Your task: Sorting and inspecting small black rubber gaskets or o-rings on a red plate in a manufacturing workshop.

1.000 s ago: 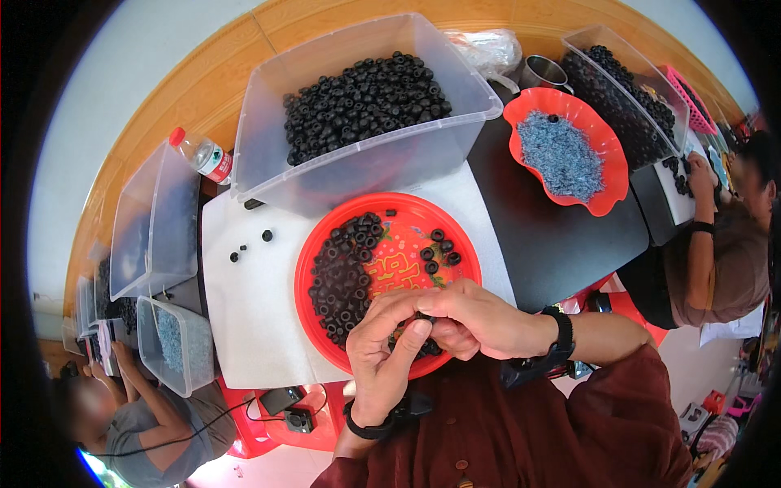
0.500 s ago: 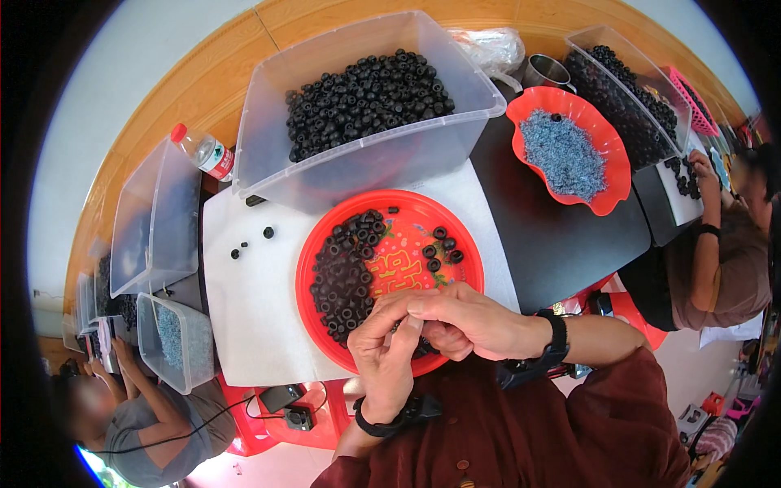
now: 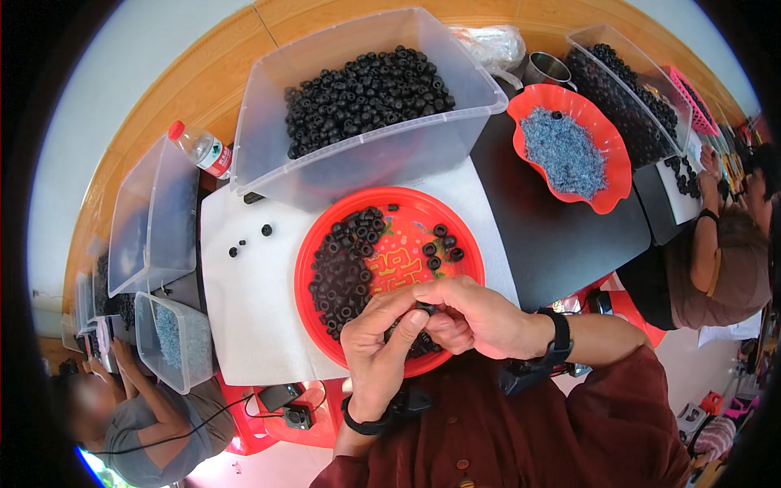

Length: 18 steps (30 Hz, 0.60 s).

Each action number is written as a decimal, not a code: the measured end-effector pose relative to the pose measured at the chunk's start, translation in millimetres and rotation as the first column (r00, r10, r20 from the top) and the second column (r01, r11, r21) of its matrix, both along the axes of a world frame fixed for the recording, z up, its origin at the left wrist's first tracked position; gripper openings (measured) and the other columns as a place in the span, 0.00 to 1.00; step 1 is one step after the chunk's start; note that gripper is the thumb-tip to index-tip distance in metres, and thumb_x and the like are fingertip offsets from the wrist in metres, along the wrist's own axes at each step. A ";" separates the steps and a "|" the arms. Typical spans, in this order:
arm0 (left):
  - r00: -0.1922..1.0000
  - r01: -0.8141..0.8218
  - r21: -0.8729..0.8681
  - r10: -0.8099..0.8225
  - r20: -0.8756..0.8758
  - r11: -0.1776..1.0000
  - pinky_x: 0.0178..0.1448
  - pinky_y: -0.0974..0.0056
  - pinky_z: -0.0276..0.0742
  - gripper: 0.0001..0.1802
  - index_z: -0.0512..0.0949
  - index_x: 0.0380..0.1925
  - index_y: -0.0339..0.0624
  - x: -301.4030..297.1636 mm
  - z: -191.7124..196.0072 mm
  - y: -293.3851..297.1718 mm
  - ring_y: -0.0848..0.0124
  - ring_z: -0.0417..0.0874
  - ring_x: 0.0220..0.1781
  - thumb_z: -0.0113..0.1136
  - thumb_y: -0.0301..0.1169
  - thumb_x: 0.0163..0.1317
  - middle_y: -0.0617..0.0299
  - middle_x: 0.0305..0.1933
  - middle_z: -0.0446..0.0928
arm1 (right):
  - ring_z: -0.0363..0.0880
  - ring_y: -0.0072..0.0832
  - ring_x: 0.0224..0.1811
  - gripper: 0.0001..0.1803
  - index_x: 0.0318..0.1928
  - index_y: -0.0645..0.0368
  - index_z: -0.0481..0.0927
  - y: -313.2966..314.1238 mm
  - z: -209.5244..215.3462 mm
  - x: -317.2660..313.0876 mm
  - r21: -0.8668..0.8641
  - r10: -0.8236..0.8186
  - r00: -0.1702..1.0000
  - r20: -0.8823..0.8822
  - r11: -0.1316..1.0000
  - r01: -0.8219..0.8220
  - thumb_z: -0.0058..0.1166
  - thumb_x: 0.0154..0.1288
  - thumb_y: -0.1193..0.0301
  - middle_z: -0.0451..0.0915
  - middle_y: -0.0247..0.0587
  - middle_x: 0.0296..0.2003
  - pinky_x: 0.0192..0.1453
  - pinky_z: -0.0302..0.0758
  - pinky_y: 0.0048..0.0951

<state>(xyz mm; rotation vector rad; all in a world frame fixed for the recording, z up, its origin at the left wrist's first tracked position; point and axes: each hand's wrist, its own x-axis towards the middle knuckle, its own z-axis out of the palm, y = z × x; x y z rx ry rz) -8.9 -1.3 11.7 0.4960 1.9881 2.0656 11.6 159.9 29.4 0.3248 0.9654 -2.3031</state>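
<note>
black tabletop: broadest surface, partly covered by a white sheet. translucent plastic tub: beyond the tray, heaped with black ring-like pieces; its high near wall stands between hands and heap. round red tray: beneath the hands, with black rings massed at left and a few apart at right. scalloped red bowl: right of the tub, holding fine blue-grey bits. right hand: fingers curled, thumb and fingertips drawn in on a small part. left hand: thumb and forefinger in a narrow pinch on the same part. black part: between both hands' fingertips, over the tray's near side, mostly hidden, so its full shape cannot be told; probably light, stiff and smooth, liable to slip, best gripped around its outer wall.
</note>
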 end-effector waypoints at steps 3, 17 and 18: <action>1.000 0.003 -0.028 -0.004 -0.026 1.000 0.55 0.65 0.71 0.13 0.80 0.45 0.33 0.7 -2.0 0.9 0.68 0.79 0.47 0.60 0.24 0.59 0.55 0.45 0.81 | 0.46 0.13 0.14 0.22 0.20 0.49 0.60 -0.2 -1.9 3.8 0.027 -0.027 1.000 -0.012 0.999 0.027 0.41 0.71 0.56 0.52 0.20 0.15 0.18 0.43 0.21; 0.996 -0.005 0.129 -0.006 0.084 0.992 0.56 0.66 0.70 0.13 0.79 0.46 0.32 4.9 -5.6 2.8 0.70 0.77 0.49 0.59 0.24 0.62 0.55 0.47 0.79 | 0.46 0.13 0.15 0.21 0.22 0.50 0.62 -9.7 -8.5 9.3 -0.059 -0.090 0.995 -0.043 0.994 0.088 0.40 0.72 0.55 0.52 0.20 0.15 0.18 0.44 0.21; 0.996 -0.016 0.132 0.004 0.092 0.991 0.56 0.66 0.70 0.13 0.79 0.46 0.32 4.8 -5.4 3.4 0.69 0.78 0.48 0.59 0.25 0.62 0.55 0.46 0.79 | 0.46 0.13 0.15 0.22 0.21 0.50 0.62 -9.3 -9.0 9.1 -0.068 -0.084 0.996 -0.035 0.994 0.082 0.40 0.72 0.54 0.52 0.20 0.15 0.18 0.44 0.21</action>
